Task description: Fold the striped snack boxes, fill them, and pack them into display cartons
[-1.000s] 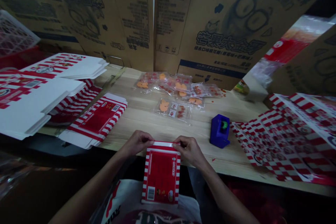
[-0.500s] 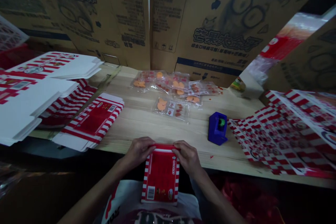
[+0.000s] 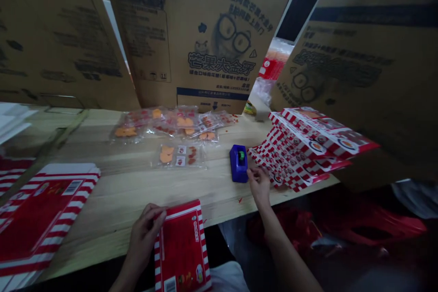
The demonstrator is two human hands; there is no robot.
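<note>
My left hand (image 3: 146, 230) grips the top left edge of a flat red box (image 3: 183, 246) with striped red-and-white sides and a barcode. The box stands over the front edge of the table, close to my body. My right hand (image 3: 259, 182) is at the front corner of a blue tape dispenser (image 3: 238, 164), which holds a green roll core. Its thumb and fingertips are pinched together there; what is between them is too small to make out.
Clear packets (image 3: 178, 155) with orange and red pieces lie at the table's middle and back. Folded striped cartons (image 3: 51, 219) lie at left, and a stack of striped boxes (image 3: 294, 146) stands at right. Large cardboard boxes (image 3: 198, 32) wall off the back.
My right hand has let go of the red box and moved right to the tape dispenser. My left hand still holds the box, now tilted. The view has turned right.
</note>
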